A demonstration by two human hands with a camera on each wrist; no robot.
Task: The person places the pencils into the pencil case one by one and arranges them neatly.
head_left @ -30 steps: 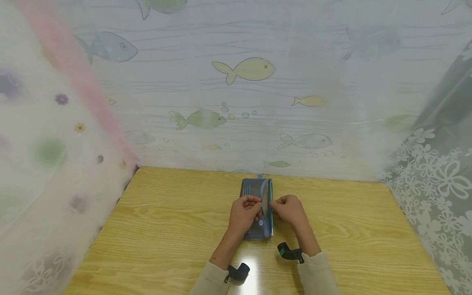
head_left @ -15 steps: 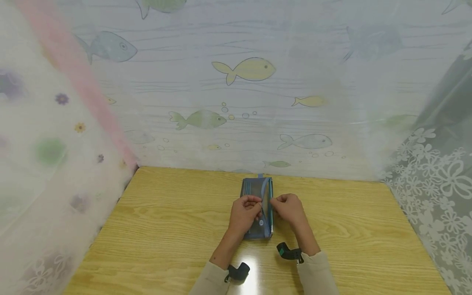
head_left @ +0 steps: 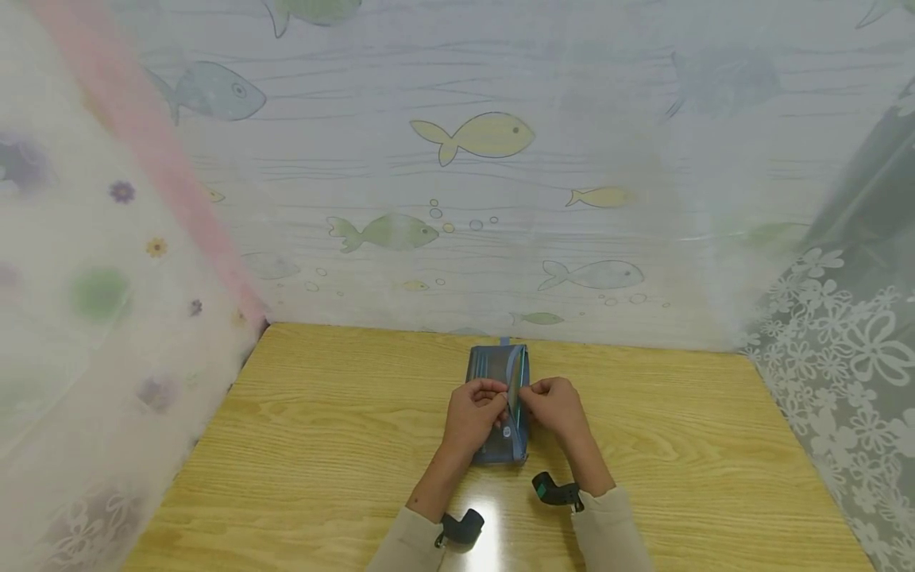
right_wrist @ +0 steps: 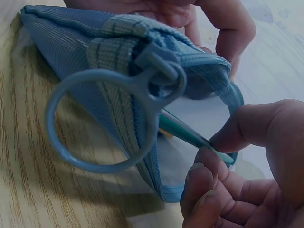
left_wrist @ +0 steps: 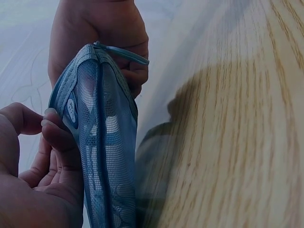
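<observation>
A blue mesh zip pouch lies on the wooden table, its long zipped side turned to the right and unzipped. My left hand pinches the left edge of its opening between thumb and forefinger. At the other side, my right hand pinches a slim teal pen-like stick, which lies within the opening in the right wrist view. A large blue ring on the zipper pull hangs at the near end of the pouch. Something orange shows faintly inside, mostly hidden.
The wooden table runs back to a fish-print curtain. A flowered sheet hangs at the left, a lace-patterned one at the right. Black wrist cameras, such as the left one, sit on both wrists.
My right hand has shifted slightly left, bringing the teal stick from the pouch's right edge into its opening. The left hand and the pouch have hardly moved.
</observation>
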